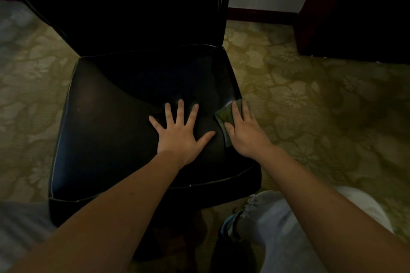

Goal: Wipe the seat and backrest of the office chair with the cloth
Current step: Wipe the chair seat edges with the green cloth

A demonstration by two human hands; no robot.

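On the right edge of the glossy black padded seat (106, 122) of the office chair, a small folded green cloth (223, 115) is pressed flat under the right hand (246, 133). Its grip is open, with the fingers laid straight over the fabric rather than curled round it, apparently so that pressure is spread for a wiping stroke. The left hand (179, 137) is spread palm-down on the seat just beside it with nothing held, probably to steady the chair. The tall dark backrest (133, 6) is touched by neither hand. Patterned olive carpet (310, 106) is seen around the chair.
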